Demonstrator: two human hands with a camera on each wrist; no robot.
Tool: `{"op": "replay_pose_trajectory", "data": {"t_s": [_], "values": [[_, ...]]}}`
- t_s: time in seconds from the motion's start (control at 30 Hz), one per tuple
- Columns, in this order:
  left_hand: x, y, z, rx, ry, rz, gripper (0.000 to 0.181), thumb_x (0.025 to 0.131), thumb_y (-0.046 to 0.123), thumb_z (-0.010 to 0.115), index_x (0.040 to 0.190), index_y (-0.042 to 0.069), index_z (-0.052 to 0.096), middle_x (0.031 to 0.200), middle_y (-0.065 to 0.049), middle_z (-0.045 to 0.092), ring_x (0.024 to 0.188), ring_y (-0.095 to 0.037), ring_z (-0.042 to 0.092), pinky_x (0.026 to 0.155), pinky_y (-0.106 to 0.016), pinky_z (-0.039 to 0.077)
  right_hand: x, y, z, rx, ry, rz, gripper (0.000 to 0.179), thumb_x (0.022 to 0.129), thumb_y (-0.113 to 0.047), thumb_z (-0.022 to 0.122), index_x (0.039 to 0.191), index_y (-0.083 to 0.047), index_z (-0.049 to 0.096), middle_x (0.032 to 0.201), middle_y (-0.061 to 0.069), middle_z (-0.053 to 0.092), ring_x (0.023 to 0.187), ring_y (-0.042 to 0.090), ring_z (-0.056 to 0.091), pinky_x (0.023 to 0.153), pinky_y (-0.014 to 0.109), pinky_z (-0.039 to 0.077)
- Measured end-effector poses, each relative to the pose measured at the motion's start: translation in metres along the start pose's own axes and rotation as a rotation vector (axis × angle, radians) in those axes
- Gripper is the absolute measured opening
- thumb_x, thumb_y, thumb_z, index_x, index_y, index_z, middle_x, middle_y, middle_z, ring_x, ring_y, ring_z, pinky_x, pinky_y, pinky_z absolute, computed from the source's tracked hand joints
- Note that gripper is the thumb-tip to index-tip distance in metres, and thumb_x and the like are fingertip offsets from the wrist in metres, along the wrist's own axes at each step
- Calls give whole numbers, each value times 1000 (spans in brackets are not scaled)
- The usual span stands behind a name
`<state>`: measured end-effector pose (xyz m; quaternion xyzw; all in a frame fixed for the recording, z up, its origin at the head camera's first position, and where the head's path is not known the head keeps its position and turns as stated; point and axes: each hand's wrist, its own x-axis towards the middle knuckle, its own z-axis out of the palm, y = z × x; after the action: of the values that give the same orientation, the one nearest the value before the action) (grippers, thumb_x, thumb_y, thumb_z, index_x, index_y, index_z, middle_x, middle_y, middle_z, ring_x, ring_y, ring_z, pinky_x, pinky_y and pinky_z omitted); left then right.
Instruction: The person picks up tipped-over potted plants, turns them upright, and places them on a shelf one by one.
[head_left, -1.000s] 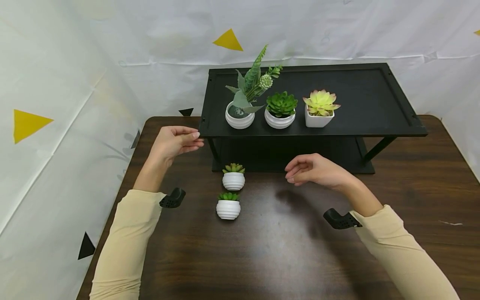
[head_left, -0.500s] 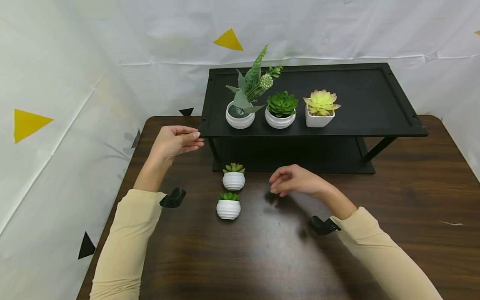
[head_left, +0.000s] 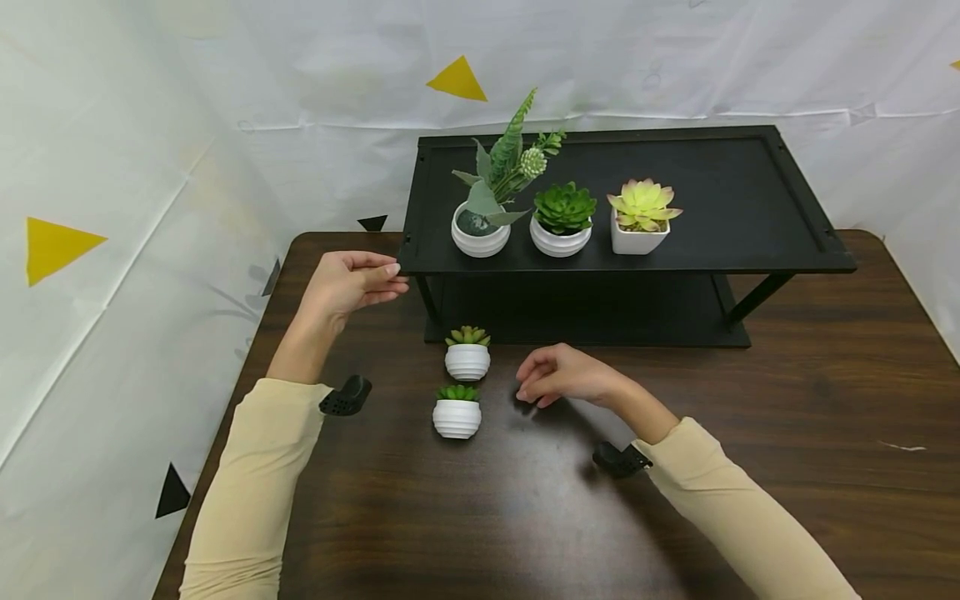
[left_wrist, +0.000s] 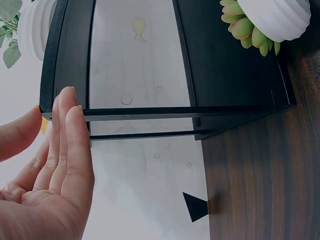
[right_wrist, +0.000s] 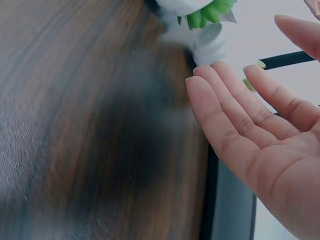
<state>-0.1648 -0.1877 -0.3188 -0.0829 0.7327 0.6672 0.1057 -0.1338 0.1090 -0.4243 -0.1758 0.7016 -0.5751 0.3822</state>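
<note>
A person works at a dark wood-grain bench (head_left: 510, 517), with a two-level black shelf (head_left: 720, 200) standing along its far side. The left hand (head_left: 347, 283) is at the shelf's near left corner, its grip pinching the edge of the upper board; the left wrist view shows the thumb on one face and the straight fingers against the other. The right hand (head_left: 566, 377) hangs over the bench in front of the shelf, its grip released, fingers loosely bent and thumb apart from them, with a shadow on the wood beneath. To the left of its fingertips and near them, two small succulents stand upright on the bench in white ridged pots: the rear succulent (head_left: 467, 361), with reddish-green leaves, sits just in front of the lower board, and the front succulent (head_left: 456, 418), bright green, stands close before it. Three more plants line the front half of the upper board: from the left, a tall leafy plant (head_left: 481, 242) in a round white pot, a dark green succulent (head_left: 564, 210) in another round pot, and a yellow-green succulent (head_left: 642, 208) with pink tips in a square one. White sheeting (head_left: 315, 75) rises behind and to the left, marked with yellow and black triangles.
</note>
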Motion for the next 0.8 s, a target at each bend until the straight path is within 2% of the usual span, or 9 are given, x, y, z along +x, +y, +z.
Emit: {"op": "replay_pose_trajectory", "data": {"t_s": [0.3,0.43,0.63,0.8], "values": [[0,0,0,-3,2,-1,29,86,2,63,109,-13,55,76,-6,67,70,-16,67,73,-29,55,14,8,17,10,-9,31,33,82,-8,68,104,13,54,83,7,65,86,37,60,76,48,53],[1,0,0,-17,2,-4,30,86,2,62,110,-13,55,76,-6,67,70,-17,67,72,-28,55,20,10,24,14,6,60,27,81,-9,69,98,8,57,80,8,64,82,35,61,73,46,54],[1,1,0,-18,-4,-3,29,86,1,62,110,-13,54,76,-5,67,70,-16,67,74,-30,55,26,11,33,19,15,99,22,81,-12,70,91,4,59,83,17,63,77,29,62,72,45,55],[2,0,0,-17,0,-4,29,86,1,62,110,-13,55,76,-6,67,70,-16,67,74,-30,55,31,12,40,-12,28,119,22,80,-17,71,85,2,61,78,16,62,72,24,61,68,41,56]]}}
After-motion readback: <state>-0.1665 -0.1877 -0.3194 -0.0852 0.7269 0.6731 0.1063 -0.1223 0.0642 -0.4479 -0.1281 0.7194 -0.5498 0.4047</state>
